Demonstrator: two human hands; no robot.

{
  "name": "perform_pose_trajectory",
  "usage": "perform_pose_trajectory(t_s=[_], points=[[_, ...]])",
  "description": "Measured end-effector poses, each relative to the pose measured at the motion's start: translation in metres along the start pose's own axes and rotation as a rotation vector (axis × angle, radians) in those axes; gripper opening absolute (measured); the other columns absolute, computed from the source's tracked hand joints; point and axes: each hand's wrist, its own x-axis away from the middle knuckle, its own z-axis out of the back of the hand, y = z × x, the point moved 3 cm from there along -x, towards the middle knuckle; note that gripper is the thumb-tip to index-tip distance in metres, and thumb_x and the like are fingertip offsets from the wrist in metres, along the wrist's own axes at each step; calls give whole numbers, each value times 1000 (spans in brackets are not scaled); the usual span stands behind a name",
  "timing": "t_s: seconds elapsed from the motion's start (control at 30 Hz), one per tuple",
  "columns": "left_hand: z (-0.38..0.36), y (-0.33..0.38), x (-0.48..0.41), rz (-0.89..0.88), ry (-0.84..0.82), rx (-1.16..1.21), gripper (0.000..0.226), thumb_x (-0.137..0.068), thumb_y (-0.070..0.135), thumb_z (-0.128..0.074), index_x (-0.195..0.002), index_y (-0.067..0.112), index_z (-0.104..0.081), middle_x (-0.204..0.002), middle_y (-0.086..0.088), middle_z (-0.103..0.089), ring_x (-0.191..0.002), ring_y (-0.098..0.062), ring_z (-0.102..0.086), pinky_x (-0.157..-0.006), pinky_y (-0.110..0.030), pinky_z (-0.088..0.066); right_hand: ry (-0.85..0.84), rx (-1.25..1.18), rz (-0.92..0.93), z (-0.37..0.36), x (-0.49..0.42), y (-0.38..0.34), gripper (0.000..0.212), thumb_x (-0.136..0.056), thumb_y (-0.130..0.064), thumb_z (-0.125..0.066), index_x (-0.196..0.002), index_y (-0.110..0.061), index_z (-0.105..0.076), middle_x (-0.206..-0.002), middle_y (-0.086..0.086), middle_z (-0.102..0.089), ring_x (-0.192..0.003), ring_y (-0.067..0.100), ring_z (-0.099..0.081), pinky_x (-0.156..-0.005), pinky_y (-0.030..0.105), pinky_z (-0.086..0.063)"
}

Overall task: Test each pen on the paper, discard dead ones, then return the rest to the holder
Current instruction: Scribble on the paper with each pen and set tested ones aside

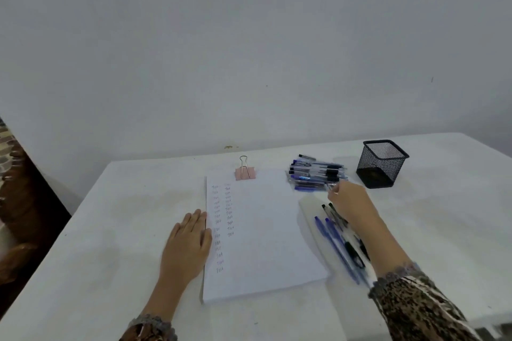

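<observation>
A stack of white paper (266, 230) lies in the middle of the table, with two columns of small handwritten test marks down its left side. My left hand (188, 243) rests flat on the paper's left edge. A pile of blue and black pens (315, 173) lies beyond the paper's top right corner. My right hand (349, 199) reaches to the near edge of that pile, fingers curled at a pen; the grip itself is hidden. Several more pens (340, 243) lie in a row right of the paper, under my right forearm. The black mesh holder (381, 163) stands empty at the right.
A pink binder clip (245, 171) clamps the top edge of the paper. The white table (110, 230) ends at a wall behind. A dark patterned surface (16, 202) lies past the table's left edge.
</observation>
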Motion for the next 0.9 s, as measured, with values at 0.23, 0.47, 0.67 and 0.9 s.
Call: perform_pose_trajectory(t_s=[0.23, 0.47, 0.67, 0.9], points=[[0, 0, -1, 1, 1, 8, 50, -100, 33, -22, -148, 19, -15, -156, 5, -12, -144, -11, -5, -116, -27, -3, -91, 228, 30, -9, 15, 25, 28, -86, -27, -61, -105, -8, -55, -112, 12, -55, -101, 28, -56, -78, 32, -45], [-2, -2, -2, 7, 13, -2, 60, -93, 42, -9, -147, 19, -20, -155, 4, -16, -144, -12, -10, -116, -28, -6, 33, 175, 105, 4, -8, -9, 22, -92, -18, -48, -107, -8, -59, -113, 12, -57, -103, 29, -57, -79, 31, -43], [-5, -5, -4, 10, 14, -10, 96, -66, 58, 14, -147, 19, -19, -155, 5, -16, -144, -11, -9, -116, -27, -5, -272, 430, 301, -28, -57, -34, 21, -90, -1, -41, -97, -5, -60, -105, 15, -66, -95, 28, -62, -79, 31, -49], [-7, -6, -4, 15, 35, 8, 96, -66, 58, 12, -147, 19, -22, -155, 5, -19, -144, -12, -11, -116, -28, -6, -189, 523, 441, -36, -71, -18, 18, -90, -16, -54, -108, -14, -60, -114, 4, -58, -104, 23, -56, -89, 36, -50]])
